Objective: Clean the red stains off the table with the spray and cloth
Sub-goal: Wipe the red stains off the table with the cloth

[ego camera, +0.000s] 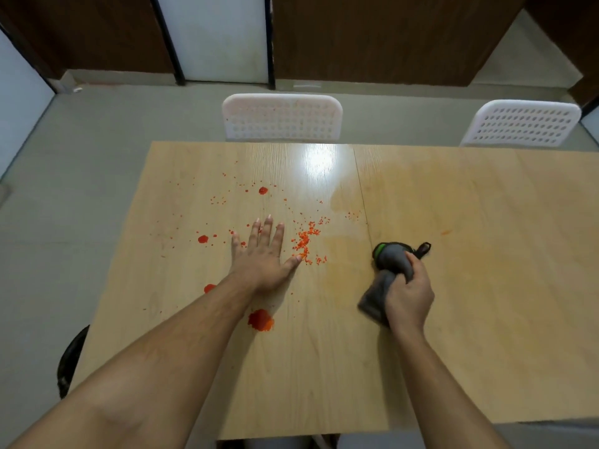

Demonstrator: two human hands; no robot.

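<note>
Your left hand (264, 259) lay flat on light wooden desk (470, 319), fingers straight and spread, palm down among red stains (261, 320). Largest blot sat just beside your left wrist; orange-red crumbs (304, 243) touched thumb tip. Your right hand (409, 299) gripped dark grey cloth (385, 273) with green trim, fingers curled round it, bunched, right of stains, near desk seam. Spray not seen. Two white perforated plastic chairs (282, 117) stood at far edge.
</note>
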